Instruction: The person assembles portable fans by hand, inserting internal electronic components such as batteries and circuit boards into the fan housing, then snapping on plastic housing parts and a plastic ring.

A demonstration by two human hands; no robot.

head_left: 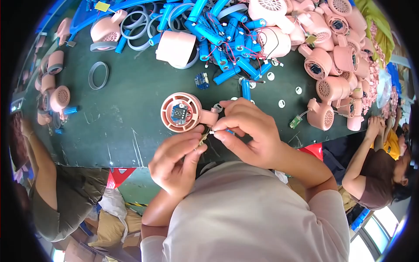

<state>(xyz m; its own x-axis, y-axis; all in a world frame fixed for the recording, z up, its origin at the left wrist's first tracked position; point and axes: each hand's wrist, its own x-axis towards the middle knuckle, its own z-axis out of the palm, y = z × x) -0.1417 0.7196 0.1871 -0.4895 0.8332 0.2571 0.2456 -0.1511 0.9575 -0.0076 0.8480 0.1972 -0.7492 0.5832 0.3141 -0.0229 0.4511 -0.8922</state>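
A pink fan housing lies at the table's near edge, its round opening showing a blue circuit board with a black part. Just below its handle, my left hand pinches a small yellowish circuit board with thin wires. My right hand pinches a small white plug between thumb and finger, close beside that board. Something blue, partly hidden by the fingers, shows under my right hand. Whether plug and board touch, I cannot tell.
Blue battery cells with red and black wires are heaped at the back. Pink housings pile up on the right. Grey rings and a loose blue board lie on the dark table. People sit at both sides.
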